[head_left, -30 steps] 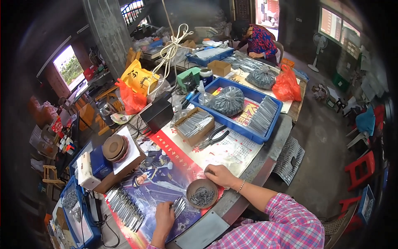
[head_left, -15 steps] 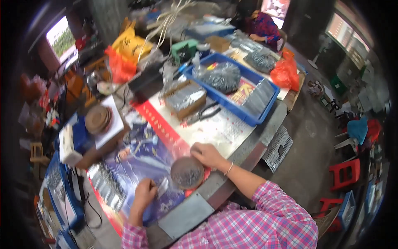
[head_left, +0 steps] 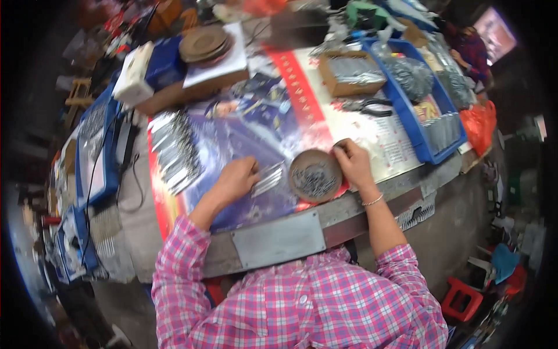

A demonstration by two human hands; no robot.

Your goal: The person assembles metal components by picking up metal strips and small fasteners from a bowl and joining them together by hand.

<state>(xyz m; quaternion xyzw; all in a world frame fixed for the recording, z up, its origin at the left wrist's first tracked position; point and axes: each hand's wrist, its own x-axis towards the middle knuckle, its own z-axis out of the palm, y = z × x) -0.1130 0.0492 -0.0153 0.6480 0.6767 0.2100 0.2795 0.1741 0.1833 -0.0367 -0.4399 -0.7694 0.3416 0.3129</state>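
A round brown bowl [head_left: 294, 187] with many small dark metal pieces [head_left: 315, 179] in it stands near the table's front edge. My right hand [head_left: 353, 164] is at the bowl's right side, thumb and fingers pinched together; what lies between the fingertips is too small to make out. Left of the bowl, several thin shiny metal strips [head_left: 269, 179] lie on the purple poster [head_left: 232, 139]. My left hand [head_left: 237, 179] is beside them with curled fingers; whether it grips one of the strips is hidden. A row of silvery strips [head_left: 174, 151] lies farther left.
Black-handled pliers [head_left: 372, 107] lie beyond the bowl, near a cardboard box [head_left: 350, 72] of wrapped metal parts. A blue tray [head_left: 427, 139] with bags stands at the right. Stacked brown discs [head_left: 204, 43] sit on a box at the back left. Another person [head_left: 472, 55] is at the far right.
The whole view has turned and moved, so the table sits differently. The bowl's contents now show more clearly. Both hands remain close to the bowl and strips, the right one still pinched.
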